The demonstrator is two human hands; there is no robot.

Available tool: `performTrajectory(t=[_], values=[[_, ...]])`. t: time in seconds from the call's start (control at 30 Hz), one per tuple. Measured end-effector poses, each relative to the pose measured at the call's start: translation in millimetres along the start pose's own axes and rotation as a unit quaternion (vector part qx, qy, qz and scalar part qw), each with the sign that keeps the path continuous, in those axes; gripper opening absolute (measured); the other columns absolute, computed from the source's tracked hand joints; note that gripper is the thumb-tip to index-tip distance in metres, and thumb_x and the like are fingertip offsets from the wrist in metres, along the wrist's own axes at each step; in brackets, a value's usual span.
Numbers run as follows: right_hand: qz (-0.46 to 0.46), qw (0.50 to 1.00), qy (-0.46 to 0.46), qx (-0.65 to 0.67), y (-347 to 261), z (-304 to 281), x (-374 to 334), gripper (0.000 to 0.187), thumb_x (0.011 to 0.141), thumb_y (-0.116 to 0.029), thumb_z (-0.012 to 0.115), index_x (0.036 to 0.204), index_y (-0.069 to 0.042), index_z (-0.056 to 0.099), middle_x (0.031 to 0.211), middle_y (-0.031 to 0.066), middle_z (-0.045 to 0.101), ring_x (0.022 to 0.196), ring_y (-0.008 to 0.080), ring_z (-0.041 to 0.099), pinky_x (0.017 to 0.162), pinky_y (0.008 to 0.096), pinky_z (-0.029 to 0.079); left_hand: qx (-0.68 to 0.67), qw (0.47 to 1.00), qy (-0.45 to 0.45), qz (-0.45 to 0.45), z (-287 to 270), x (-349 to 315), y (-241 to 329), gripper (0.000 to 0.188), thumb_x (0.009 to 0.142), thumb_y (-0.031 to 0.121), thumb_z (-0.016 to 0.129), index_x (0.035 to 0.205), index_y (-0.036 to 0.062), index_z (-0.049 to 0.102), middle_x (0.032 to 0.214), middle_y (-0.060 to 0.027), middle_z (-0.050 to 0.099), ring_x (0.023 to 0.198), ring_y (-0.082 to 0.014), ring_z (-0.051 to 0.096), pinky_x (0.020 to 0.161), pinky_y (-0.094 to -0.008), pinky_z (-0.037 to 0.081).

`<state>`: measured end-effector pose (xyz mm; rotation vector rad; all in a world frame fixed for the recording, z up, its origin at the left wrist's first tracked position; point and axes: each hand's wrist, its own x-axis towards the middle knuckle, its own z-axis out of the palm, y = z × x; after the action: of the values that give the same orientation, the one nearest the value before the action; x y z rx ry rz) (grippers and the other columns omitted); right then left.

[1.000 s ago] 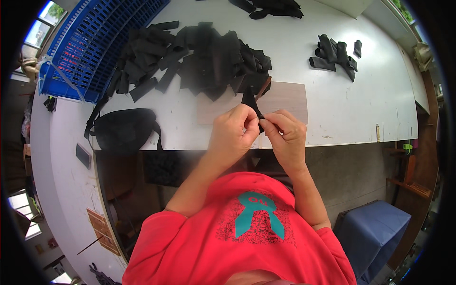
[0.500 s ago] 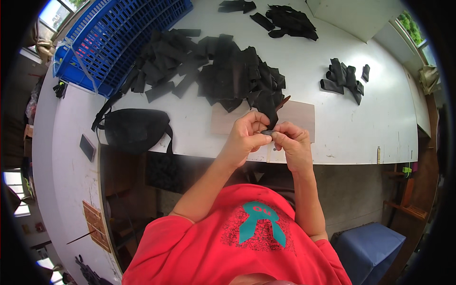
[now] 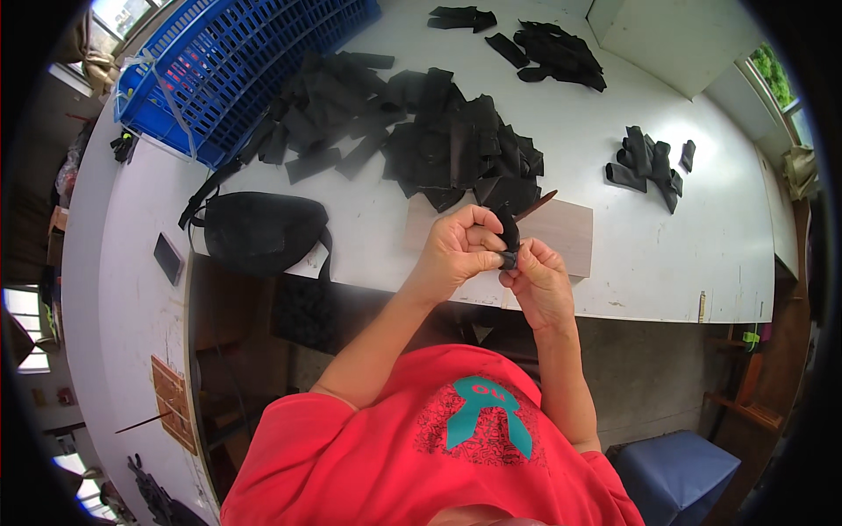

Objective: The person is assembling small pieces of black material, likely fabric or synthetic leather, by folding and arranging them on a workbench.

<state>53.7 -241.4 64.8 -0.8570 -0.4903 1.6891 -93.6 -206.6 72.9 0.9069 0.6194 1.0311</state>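
Near the front edge of the white table, my left hand (image 3: pixel 460 250) is closed with fingers bent, pinching a black fabric piece (image 3: pixel 508 230). The piece rises between my hands, its lower end folded small at the fingertips. My right hand (image 3: pixel 541 277) pinches that lower end from the other side, thumb and fingers together. Just beyond my fingers, a reddish-brown pointed stick (image 3: pixel 537 205) slants over a pale wooden board (image 3: pixel 568 235). A large heap of black fabric pieces (image 3: pixel 456 145) lies right behind the board.
A blue plastic basket (image 3: pixel 237 83) stands at the far left. In front of it lies a black bag (image 3: pixel 266 230); a dark phone-like slab (image 3: pixel 167 258) is farther left. Smaller black piles lie at the back (image 3: pixel 557 54) and right (image 3: pixel 647 162). A blue covered stool (image 3: pixel 675 480) stands below right.
The black piece now shows shorter above my hands, its lower end more bunched at the fingertips. My right hand sits slightly lower beside my left. The whole view has shifted a little.
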Motion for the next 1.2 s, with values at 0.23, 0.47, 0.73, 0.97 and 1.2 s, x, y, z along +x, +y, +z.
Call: performTrajectory(t=[0.23,0.47,0.73,0.97,1.2], values=[[-0.116,0.989,-0.089,-0.017,-8,6,-3,0.012,0.081,-0.015,0.059,0.077,-0.005,0.055,0.088,-0.0001,0.05,0.076,0.0082,0.045,0.07,0.0228,0.036,-0.333,0.904,-0.242,-0.117,8,-5,-5,0.044,0.068,-0.007,0.056,0.11,-0.0017,0.046,0.072,-0.0019,0.054,0.053,-0.0015,0.046,0.045,-0.0138,0.032],[-0.345,0.839,0.038,-0.42,-33,20,-10,0.007,0.079,0.0,0.055,0.074,0.0,0.049,0.074,0.0029,0.051,0.062,0.0082,0.045,0.057,0.0203,0.038,0.138,0.981,0.075,0.115,39,-4,-5,0.017,0.077,-0.003,0.057,0.093,-0.0012,0.056,0.078,-0.0026,0.059,0.064,-0.0044,0.052,0.06,-0.0173,0.042],[-0.221,0.927,0.043,-0.3,-64,39,-15,0.014,0.085,-0.009,0.052,0.072,-0.003,0.048,0.067,-0.0022,0.046,0.053,0.0035,0.037,0.046,0.0176,0.032,-0.288,0.954,-0.057,-0.054,41,15,29,0.024,0.079,-0.006,0.052,0.101,0.0002,0.047,0.088,-0.0119,0.057,0.043,-0.0003,0.039,0.035,-0.0133,0.026],[-0.236,0.916,-0.07,-0.317,-109,62,-1,0.023,0.086,-0.02,0.053,0.07,-0.004,0.05,0.062,-0.005,0.043,0.051,0.0018,0.033,0.045,0.0173,0.026,-0.496,0.818,-0.272,-0.099,50,40,56,0.031,0.084,-0.002,0.037,0.115,-0.006,0.035,0.089,-0.0179,0.054,0.031,-0.0013,0.03,0.029,-0.015,0.02],[0.004,0.987,-0.063,-0.146,-51,-21,44,0.023,0.084,-0.026,0.054,0.073,-0.006,0.053,0.063,-0.0024,0.044,0.053,0.0049,0.035,0.046,0.0179,0.027,-0.436,0.854,0.038,-0.281,5,54,-14,0.018,0.084,0.006,0.047,0.099,0.0002,0.055,0.07,-0.0047,0.059,0.032,-0.0006,0.027,0.03,-0.0155,0.02]])
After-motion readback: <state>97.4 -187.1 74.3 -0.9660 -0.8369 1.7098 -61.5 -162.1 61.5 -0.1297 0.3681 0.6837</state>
